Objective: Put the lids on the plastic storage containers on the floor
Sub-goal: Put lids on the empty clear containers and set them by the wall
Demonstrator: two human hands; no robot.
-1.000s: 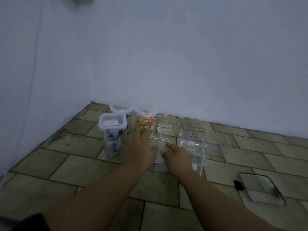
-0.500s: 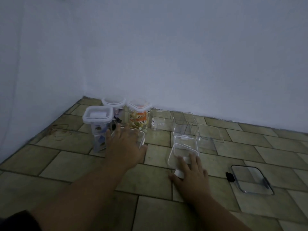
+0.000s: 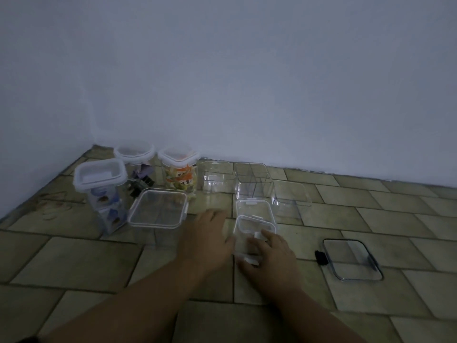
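Right hand (image 3: 269, 253) palm-down on near edge of a small clear lid (image 3: 254, 227), fingers spread and curled over its near rim, thumb at the white latch tab; whether it grips or just presses, cannot tell. Left hand (image 3: 210, 233) just left of that lid, palm down, fingers loosely extended and together, thumb edge touching or nearly touching lid's left side; holds nothing. A second clear lid (image 3: 254, 206) pokes out just behind the small one, overlapping it. Left of the hands: clear square container (image 3: 158, 211) with clear lid seated on top. Further left: tall container (image 3: 101, 191) with white-rimmed lid, contents blurred. Far row by the wall (image 3: 247, 82): round-lidded container (image 3: 134, 154), container with orange contents (image 3: 179, 169) and white lid, then two open clear containers (image 3: 217, 179) (image 3: 252, 180). Another open clear container (image 3: 291, 199) sits right of the lids. Dark-edged square lid (image 3: 352, 259) flat on tile floor (image 3: 74, 263), well right of the right hand.
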